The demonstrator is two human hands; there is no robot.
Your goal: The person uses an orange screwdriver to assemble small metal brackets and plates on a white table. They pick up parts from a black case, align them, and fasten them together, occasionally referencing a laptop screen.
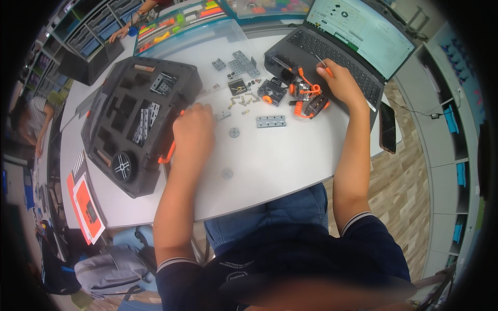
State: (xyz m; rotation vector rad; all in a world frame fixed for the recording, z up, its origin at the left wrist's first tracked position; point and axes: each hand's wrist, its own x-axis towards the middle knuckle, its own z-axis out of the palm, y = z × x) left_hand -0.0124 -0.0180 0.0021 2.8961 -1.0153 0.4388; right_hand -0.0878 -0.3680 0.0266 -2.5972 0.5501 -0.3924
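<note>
My left hand (194, 129) lies at the near right edge of a dark case (142, 179), its fingers curled over the case's orange handle (167, 154). The fingertips are hidden under the hand. In my right hand (341, 85) is a small screwdriver (327, 69) with an orange grip, its thin shaft pointing up and left over the laptop. Just left of that hand stands a black device with orange cables (306, 90). Beside it sits a black block (272, 92) with an orange wheel. Small brass screws (244, 99) and a grey perforated plate (271, 121) lie on the white table.
The laptop (332, 49) stands open at the back right, with a phone (387, 127) at the table's edge. Grey metal plates (243, 63) and a clear bin (181, 32) of colourful parts are farther back. Orange booklets (87, 206) lie left. Another person's hand (120, 33) shows behind.
</note>
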